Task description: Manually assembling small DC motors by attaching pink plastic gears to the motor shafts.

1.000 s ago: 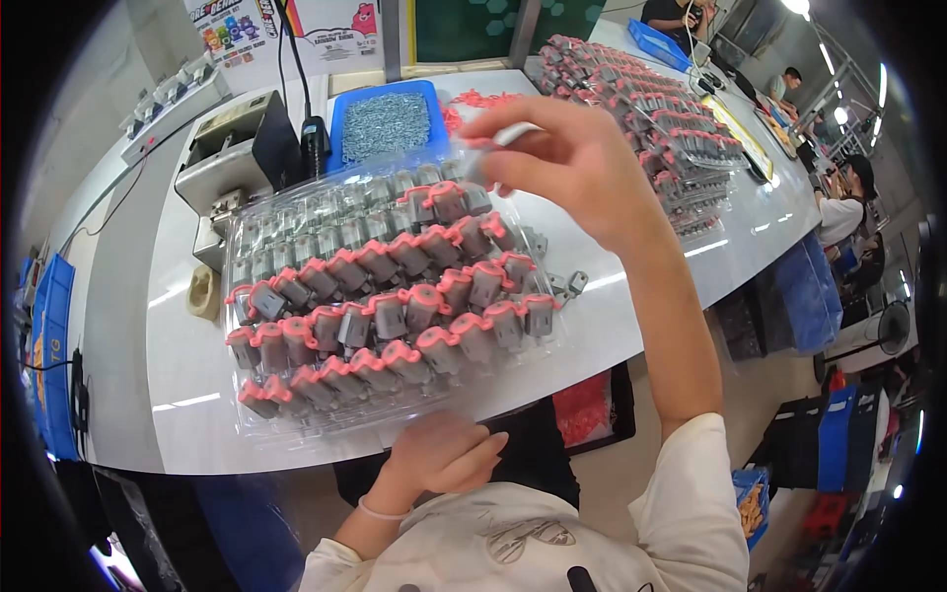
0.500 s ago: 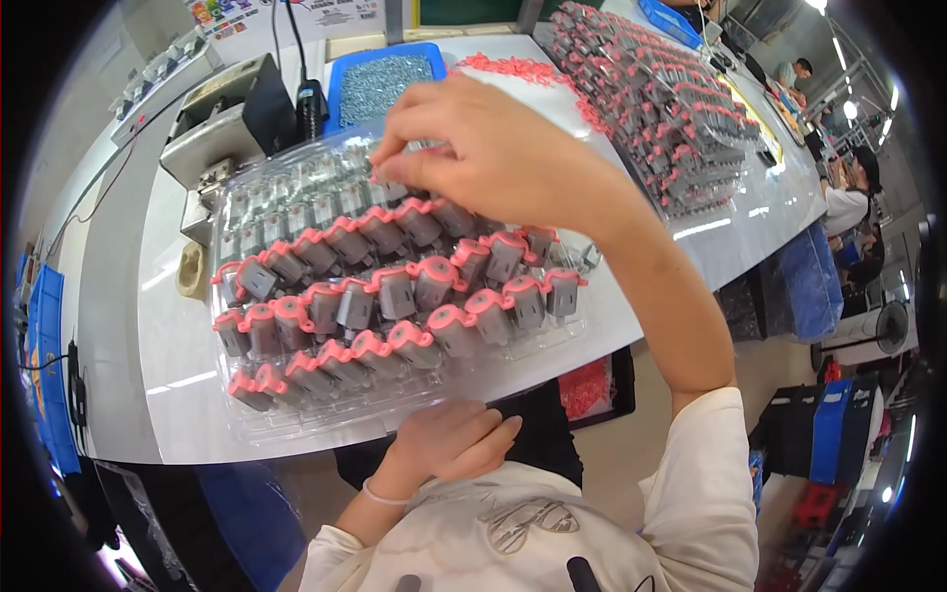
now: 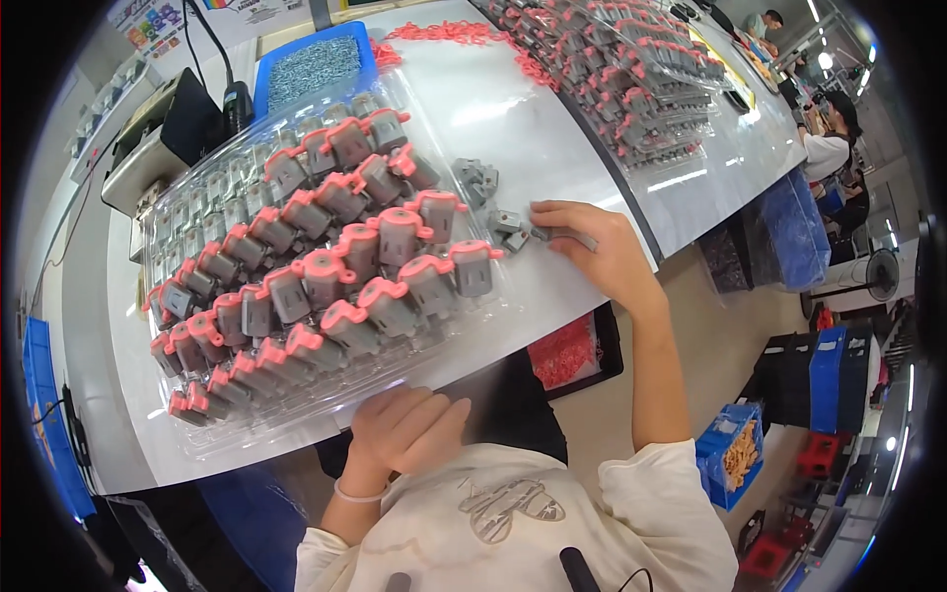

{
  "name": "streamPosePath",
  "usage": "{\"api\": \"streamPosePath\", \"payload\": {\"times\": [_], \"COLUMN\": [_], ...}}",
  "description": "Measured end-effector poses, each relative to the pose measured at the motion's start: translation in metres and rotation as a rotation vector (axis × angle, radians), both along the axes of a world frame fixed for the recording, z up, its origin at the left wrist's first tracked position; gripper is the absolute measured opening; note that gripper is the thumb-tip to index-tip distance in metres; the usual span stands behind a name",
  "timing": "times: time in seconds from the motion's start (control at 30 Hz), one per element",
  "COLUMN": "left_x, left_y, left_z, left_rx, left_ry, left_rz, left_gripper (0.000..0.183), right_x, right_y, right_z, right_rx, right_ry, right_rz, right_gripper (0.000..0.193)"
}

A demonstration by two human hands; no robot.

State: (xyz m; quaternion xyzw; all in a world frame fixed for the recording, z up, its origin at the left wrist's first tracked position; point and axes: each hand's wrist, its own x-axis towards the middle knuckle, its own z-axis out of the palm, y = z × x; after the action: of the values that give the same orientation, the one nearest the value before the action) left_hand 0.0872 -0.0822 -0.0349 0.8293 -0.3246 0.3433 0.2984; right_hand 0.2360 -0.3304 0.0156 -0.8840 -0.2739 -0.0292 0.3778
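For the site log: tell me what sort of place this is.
Most likely a small-parts assembly workshop. A clear plastic tray on the white worktable holds rows of grey parts with pink caps, more filled trays lie beyond, and a blue bin of small metal pieces stands behind.

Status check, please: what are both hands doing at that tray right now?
Right hand on loose grey parts beside clear tray. Left hand at tray's near edge, empty. Nothing blocking.
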Motion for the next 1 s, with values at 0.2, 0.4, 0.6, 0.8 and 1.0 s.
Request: {"api": "streamPosePath", "payload": {"times": [0.2, 0.4, 0.6, 0.8, 1.0], "left_x": [0.0, -0.001, 0.007, 0.002, 0.0], "left_y": [0.001, -0.035, -0.053, -0.042, -0.041], "left_z": [0.005, 0.032, 0.039, 0.03, 0.022], "left_rx": [-0.044, -0.152, -0.118, -0.402, -0.64], "left_ry": [0.08, 0.388, 0.751, 1.025, 1.056], "left_rz": [-0.046, -0.062, -0.135, -0.207, -0.419], "left_gripper": [0.02, 0.029, 0.041, 0.028, 0.022], "right_x": [-0.005, -0.057, -0.089, -0.045, 0.099], "right_y": [-0.012, -0.006, 0.013, 0.009, 0.007], "right_z": [-0.001, 0.033, 0.045, 0.046, -0.003], "right_rx": [-0.098, 0.138, 0.301, 0.108, -0.057], "right_ry": [-0.213, 0.036, 0.558, 0.511, -0.232], "right_rz": [-0.022, 0.111, 0.173, 0.301, -0.175], "right_gripper": [0.029, 0.025, 0.031, 0.033, 0.028]}}
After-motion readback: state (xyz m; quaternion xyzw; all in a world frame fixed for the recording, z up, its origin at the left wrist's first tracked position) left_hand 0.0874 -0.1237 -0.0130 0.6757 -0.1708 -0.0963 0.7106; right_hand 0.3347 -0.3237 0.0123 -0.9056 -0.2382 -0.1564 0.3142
